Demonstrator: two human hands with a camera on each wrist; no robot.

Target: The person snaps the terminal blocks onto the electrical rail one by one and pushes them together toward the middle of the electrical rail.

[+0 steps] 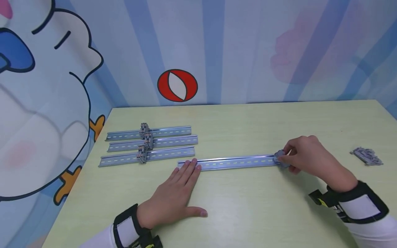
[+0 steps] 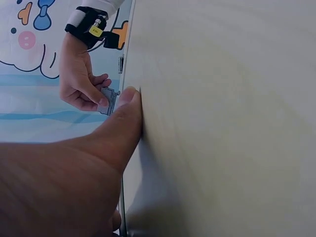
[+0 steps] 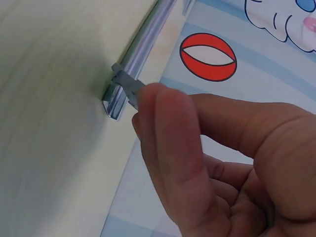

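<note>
A slotted metal DIN rail [image 1: 235, 163] lies across the middle of the table. My left hand [image 1: 175, 193] rests on its left end with straight fingers, the thumb spread out to the side. At the rail's other end my right hand [image 1: 305, 156] pinches a small grey plastic clip [image 1: 280, 159] between thumb and fingers. In the right wrist view the clip [image 3: 126, 85] sits across the rail [image 3: 148, 44], just in from its cut end. The left wrist view shows my right hand [image 2: 79, 81] holding the flat clip [image 2: 108, 100] upright, beyond my left thumb.
Three shorter-looking rails [image 1: 173, 152] lie side by side at the back left, each with grey clips [image 1: 142, 154] across its middle. A small pile of loose grey clips [image 1: 367, 156] lies at the far right of the pale table [image 1: 248, 213]. A wall with cartoon pictures stands behind.
</note>
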